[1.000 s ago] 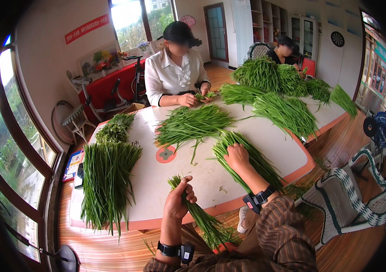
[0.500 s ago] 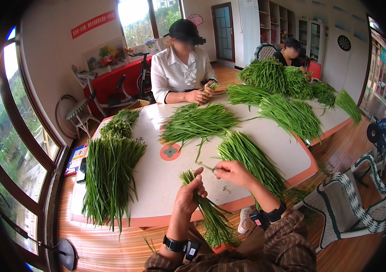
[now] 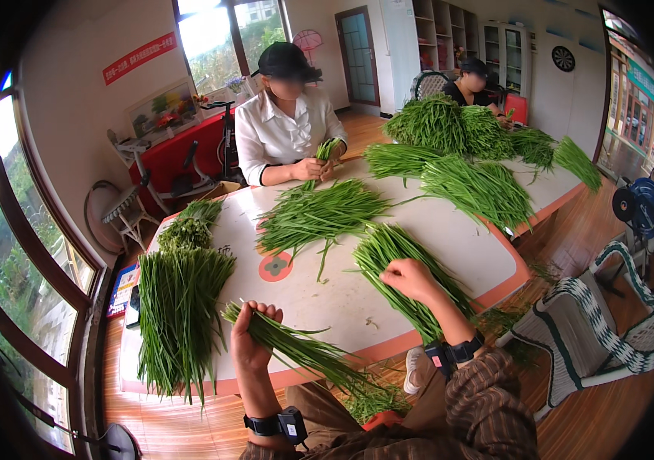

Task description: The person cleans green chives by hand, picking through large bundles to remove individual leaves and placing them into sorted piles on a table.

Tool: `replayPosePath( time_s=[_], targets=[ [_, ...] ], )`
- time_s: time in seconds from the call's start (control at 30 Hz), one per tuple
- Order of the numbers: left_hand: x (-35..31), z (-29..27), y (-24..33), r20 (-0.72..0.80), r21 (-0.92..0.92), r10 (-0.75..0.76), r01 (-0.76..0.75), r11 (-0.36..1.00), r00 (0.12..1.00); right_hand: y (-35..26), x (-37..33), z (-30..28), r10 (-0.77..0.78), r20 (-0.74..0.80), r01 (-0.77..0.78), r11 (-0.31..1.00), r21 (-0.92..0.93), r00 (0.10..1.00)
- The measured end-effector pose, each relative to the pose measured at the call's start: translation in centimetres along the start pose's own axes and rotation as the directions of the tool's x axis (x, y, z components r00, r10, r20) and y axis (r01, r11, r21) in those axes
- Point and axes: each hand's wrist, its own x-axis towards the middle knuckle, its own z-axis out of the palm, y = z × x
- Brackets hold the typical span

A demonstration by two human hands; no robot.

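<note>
Moved: right grip [image 3: 410, 277] has gone from beside the held bunch [image 3: 304, 349] back out to the right-hand pile [image 3: 390, 242]; left grip [image 3: 250, 337] has swung leftward, tipping the bunch closer to level.
Meaning for the work: the right grip seems back at its source, so the bunch is probably still being gathered.
Surface [image 3: 327, 310]: pale with an orange edge, stretching beyond both grips.
Left-hand pile [image 3: 181, 314]: left of the left grip, leaf tips over the near edge.
Right-hand pile: directly beneath the right grip, pale ends farther off.
Middle pile [image 3: 323, 215]: beyond both grips, roughly between them.
Held bunch: in the left grip, pale ends poking out beyond the thumb, leaves trailing right.
Left grip: clamped round the bunch.
Right grip: fingers curled inward; whether they pinch a stalk, I cannot tell.
Scraps [image 3: 369, 322]: small bits between the grips.
</note>
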Motion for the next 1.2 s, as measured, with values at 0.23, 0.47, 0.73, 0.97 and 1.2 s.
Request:
replayPosePath(
  time_s=[0.23,0.47,0.73,0.97,1.2],
  targets=[
    [-0.5,1.7,-3.6,-0.076,0.098,-0.268,0.275,0.956,0.960,2.3,4.5,2.1,0.012,-0.247,-0.133,0.867,-0.480,0.969],
    [-0.5,1.1,-6.2,-0.066,0.089,-0.379,0.383,0.919,0.923,1.7,3.8,2.1,-0.007,-0.217,-0.070,0.935,-0.347,0.976],
    [-0.5,0.7,-7.2,-0.138,0.093,-0.374,0.388,0.917,0.917,1.1,-0.5,4.6,-0.176,0.001,0.168,0.940,-0.298,0.984],
    [-0.8,0.3,-7.2,-0.157,0.078,-0.375,0.391,0.917,0.913,0.5,0.0,4.8,-0.215,-0.140,0.148,0.914,-0.378,0.967],
    [-0.7,0.7,-8.3,-0.166,0.111,-0.404,0.424,0.899,0.900,-0.9,2.5,7.5,-0.302,-0.117,0.210,0.846,-0.490,0.946]
  ],
)
